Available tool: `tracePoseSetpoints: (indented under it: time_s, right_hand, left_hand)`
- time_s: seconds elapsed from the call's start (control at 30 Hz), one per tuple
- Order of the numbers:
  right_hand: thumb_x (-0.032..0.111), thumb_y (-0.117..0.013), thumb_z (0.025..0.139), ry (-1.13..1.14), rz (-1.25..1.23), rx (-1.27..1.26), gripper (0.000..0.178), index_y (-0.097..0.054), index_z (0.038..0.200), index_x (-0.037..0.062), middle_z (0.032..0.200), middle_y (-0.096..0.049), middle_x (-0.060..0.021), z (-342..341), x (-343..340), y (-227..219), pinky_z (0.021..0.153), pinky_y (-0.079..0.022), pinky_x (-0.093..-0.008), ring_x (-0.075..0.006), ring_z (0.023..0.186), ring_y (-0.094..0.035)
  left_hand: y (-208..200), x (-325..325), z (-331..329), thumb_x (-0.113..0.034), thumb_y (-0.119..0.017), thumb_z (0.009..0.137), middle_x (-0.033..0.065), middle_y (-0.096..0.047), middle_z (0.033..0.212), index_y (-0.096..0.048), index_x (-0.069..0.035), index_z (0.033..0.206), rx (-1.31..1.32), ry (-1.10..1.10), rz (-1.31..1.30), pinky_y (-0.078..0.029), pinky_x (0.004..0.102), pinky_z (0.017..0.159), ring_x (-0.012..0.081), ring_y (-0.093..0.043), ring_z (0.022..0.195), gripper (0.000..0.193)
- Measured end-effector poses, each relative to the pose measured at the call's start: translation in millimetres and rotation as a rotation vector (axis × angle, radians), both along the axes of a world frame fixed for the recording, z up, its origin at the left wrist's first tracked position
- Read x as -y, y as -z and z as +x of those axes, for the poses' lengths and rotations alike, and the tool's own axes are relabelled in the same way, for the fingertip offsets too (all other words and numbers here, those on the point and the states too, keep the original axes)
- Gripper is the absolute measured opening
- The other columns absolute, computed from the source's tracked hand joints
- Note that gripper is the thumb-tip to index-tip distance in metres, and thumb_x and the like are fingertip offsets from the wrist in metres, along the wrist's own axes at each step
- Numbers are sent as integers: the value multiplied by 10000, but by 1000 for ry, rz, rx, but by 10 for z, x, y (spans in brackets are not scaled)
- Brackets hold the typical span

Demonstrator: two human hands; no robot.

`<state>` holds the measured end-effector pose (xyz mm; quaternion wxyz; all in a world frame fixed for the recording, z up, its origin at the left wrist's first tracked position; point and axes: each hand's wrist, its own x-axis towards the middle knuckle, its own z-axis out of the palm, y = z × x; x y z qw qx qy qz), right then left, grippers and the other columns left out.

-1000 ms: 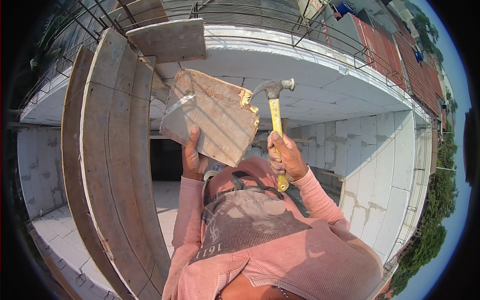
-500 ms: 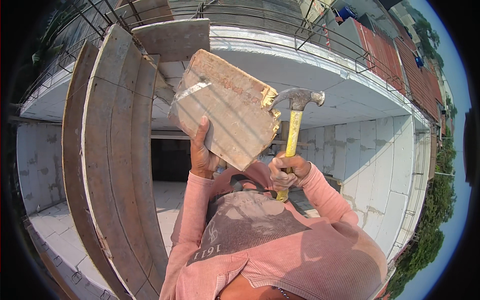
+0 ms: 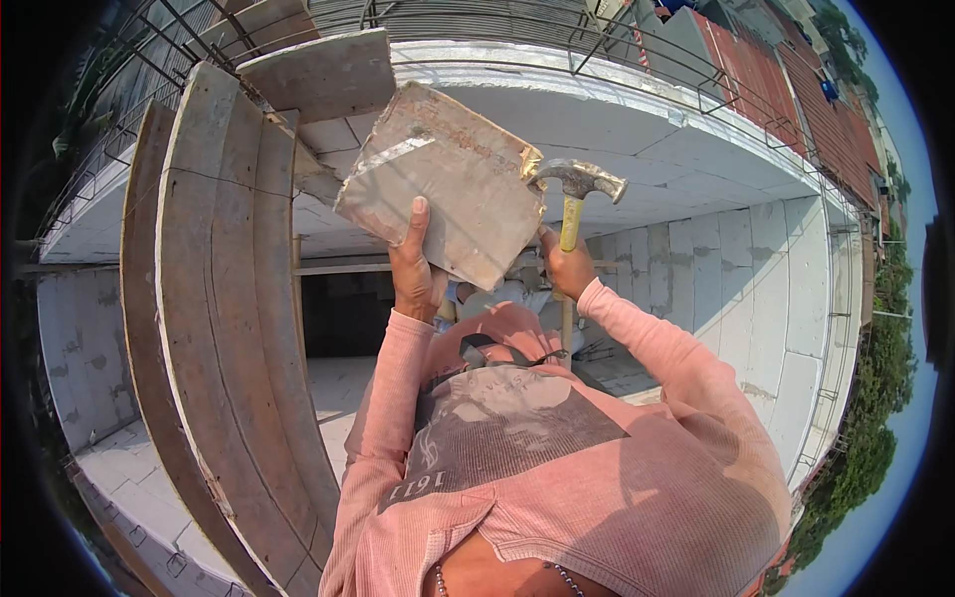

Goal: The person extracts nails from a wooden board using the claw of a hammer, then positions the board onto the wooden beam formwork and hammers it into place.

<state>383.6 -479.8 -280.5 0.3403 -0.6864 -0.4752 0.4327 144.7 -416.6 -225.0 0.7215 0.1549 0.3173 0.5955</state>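
A weathered, grey-brown piece of board [image 3: 453,189] is held up in front of me, tilted. Its right edge is splintered, with fresh pale yellow wood showing. My left hand [image 3: 418,264] grips the board's lower left edge, thumb on the near face and fingers hidden behind. My right hand [image 3: 568,267] is wrapped round the yellow handle of a claw hammer [image 3: 585,183], close below its head. The claw end meets the board's broken edge, and the striking face points right.
Long curved-looking boards [image 3: 224,298] stand close on my left, with another board [image 3: 323,75] beyond. Bare reinforcing bars [image 3: 199,35] jut out at the far left. Pale block walls [image 3: 736,269] enclose the space, and a white ledge [image 3: 557,65] with thin metal rods runs along the far side.
My right hand has moved higher up the hammer handle, nearer its head, and its arm reaches farther forward. The left hand keeps its grip, and the board sits slightly higher in view.
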Motion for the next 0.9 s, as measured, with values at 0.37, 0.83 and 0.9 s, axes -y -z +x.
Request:
tracePoseSetpoints:
  time_s: [0.37, 0.83, 0.9]
  right_hand:
    - [387, -662, 986, 4, 182, -125, 383, -585, 832, 45, 585, -431, -23, -96, 290, -265, 455, -378, -317, -121, 482, -420]
    - [432, -571, 1041, 81, -475, -953, 509, -345, 655, 190, 502, -270, 88, -125, 250, -1079, 325, -183, -237, -27, 351, -240]
    - [422, -572, 1043, 54, -517, -913, 496, -353, 664, 188, 501, -270, 90, -106, 273, -1105, 325, -189, -237, -26, 351, -244]
  left_hand:
    - [348, 73, 27, -276, -718, 965, 78, -552, 1321, -438, -44, 1425, -117, -20, -14, -512, 396, 1014, 206, -574, 1192, 587]
    - [423, -40, -145, -313, -675, 986, 118, -559, 1397, -428, -41, 1449, 41, 99, -41, -487, 454, 1073, 274, -570, 1271, 591]
    - [426, -34, -168, -310, -675, 986, 121, -567, 1388, -431, -39, 1447, 43, 78, -42, -493, 448, 1069, 275, -580, 1260, 588]
